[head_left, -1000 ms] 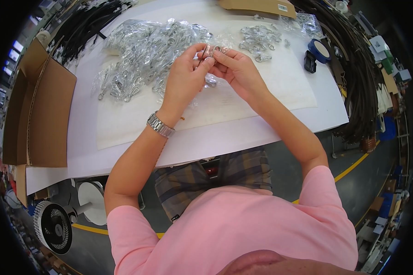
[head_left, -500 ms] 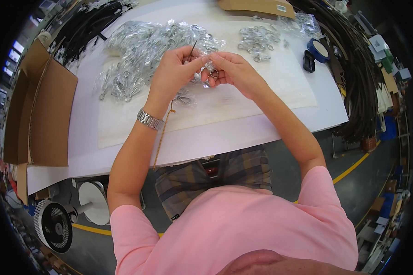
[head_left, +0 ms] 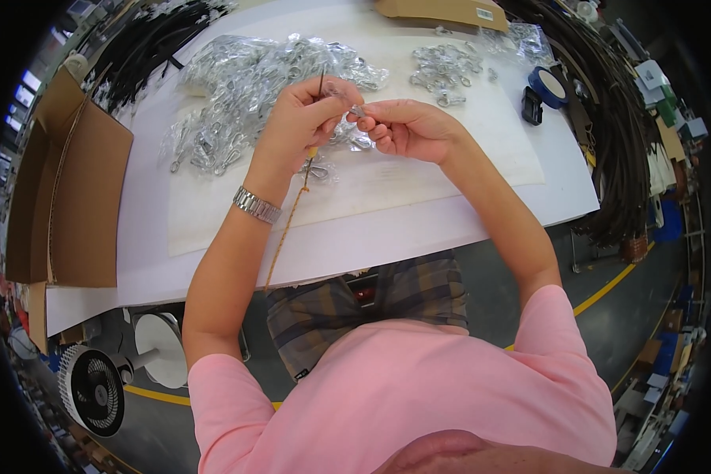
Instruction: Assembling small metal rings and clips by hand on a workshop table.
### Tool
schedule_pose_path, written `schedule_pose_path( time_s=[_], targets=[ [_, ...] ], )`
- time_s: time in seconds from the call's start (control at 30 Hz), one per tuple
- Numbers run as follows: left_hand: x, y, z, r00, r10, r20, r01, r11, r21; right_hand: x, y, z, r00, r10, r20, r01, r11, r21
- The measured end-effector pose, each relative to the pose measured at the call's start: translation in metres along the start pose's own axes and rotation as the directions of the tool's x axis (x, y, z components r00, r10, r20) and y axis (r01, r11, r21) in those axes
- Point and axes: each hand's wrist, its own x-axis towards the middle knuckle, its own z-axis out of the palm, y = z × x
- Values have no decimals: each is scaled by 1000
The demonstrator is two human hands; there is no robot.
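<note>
My left hand [head_left: 300, 118] grips a thin dark pointed tool [head_left: 321, 81] that stands upright between its fingers; a tan string [head_left: 288, 225] hangs from the tool's lower end past my wrist with the metal watch [head_left: 257, 205]. My right hand [head_left: 407, 126] pinches a small clear plastic bag with a metal clip [head_left: 355, 112] right beside the left fingers. Both hands hover over a white sheet [head_left: 419, 178] on the white table [head_left: 371, 237]. A big heap of bagged metal clips [head_left: 237, 79] lies just beyond my left hand.
A smaller pile of bare metal clips [head_left: 442, 67] lies at the back right, with a blue tape roll [head_left: 549, 83] and a small dark object [head_left: 532, 107] nearby. An open cardboard box [head_left: 71, 189] stands at the left. Black straps [head_left: 608, 134] hang along the right edge. A fan [head_left: 95, 387] sits on the floor.
My hands have shifted slightly toward me and to the left. The left hand has turned the tool upright, and the tan string now dangles below it.
</note>
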Motion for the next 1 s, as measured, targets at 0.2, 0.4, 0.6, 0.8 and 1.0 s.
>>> schedule_pose_path(
  time_s=[0.2, 0.4, 0.6, 0.8, 1.0],
  targets=[
    [7, 4, -17, 990, -32, -140, -1, 973, -233, -1, -2, 2, 960, -261, -101, 219, 925, -310],
    [2, 11, -6, 993, -28, 118, -4, 965, 262, -2, 2, 3, 885, -438, -156, 317, 814, -487],
    [-5, 6, 13, 990, -67, 128, 29, 960, 278, 1, 14, 14, 792, -593, -145, 358, 643, -677],
    [-5, -6, 26, 986, 147, -82, -85, 855, 511, 7, 21, 25, 725, -680, -107, 440, 578, -687],
    [-1, -10, 20, 991, 73, -113, -43, 967, 253, 3, 22, 33, 683, -726, -84, 415, 479, -773]
  ],
)
